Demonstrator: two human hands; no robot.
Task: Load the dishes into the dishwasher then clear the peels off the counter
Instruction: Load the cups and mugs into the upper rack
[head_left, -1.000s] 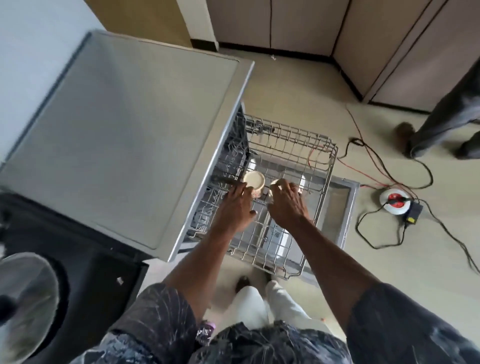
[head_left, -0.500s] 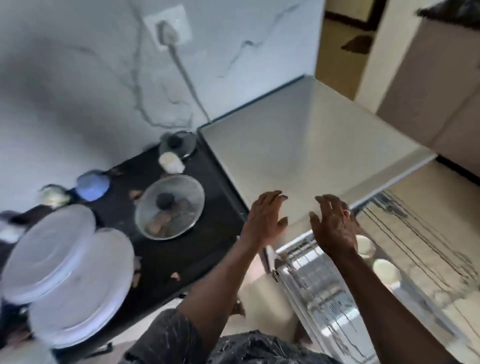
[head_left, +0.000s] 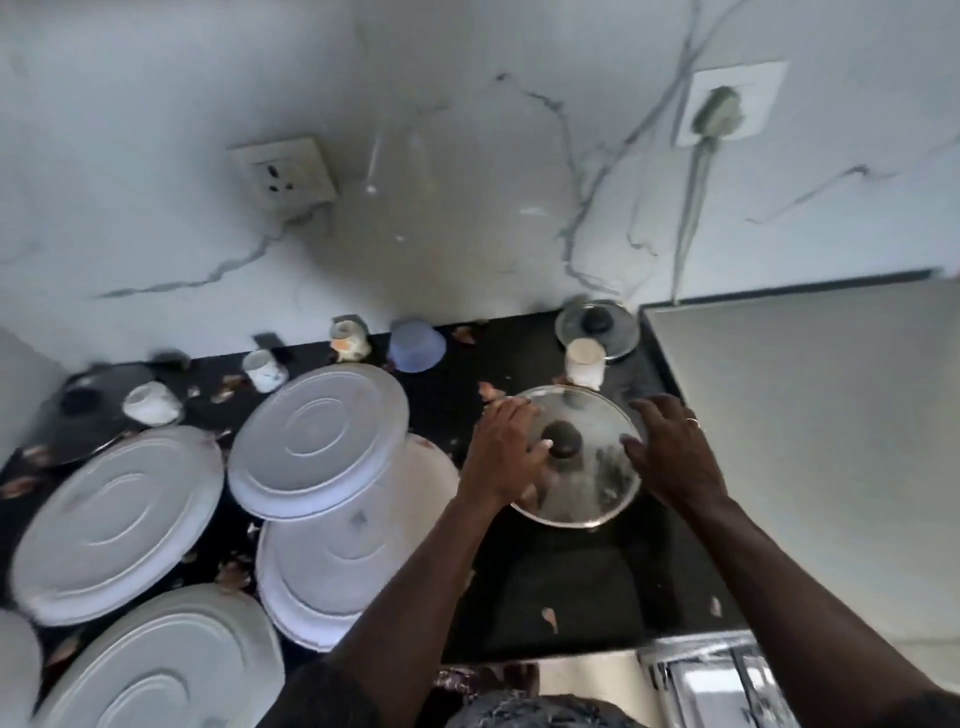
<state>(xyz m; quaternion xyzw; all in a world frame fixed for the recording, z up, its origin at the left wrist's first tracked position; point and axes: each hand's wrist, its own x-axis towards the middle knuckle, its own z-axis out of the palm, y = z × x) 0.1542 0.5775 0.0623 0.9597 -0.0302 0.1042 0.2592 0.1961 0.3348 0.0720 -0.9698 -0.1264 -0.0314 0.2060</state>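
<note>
Both hands have come away from the dishwasher (head_left: 805, 441) and now lie on the lid (head_left: 587, 488), round glass with a steel rim, on the glossy black worktop (head_left: 571, 582). The left hand (head_left: 506, 452) spreads over the lid's left side, thumb by the round black knob (head_left: 563, 439); its grip is slack, fingers nearly straight, holding nothing. The right hand (head_left: 675, 457) rests on the lid's right rim, grip likewise unclosed. Just behind the lid stands a white cup (head_left: 586, 361). Left of it lie upturned, ridged white plates (head_left: 319, 441). Brown peels (head_left: 549, 618) lie scattered around it.
</note>
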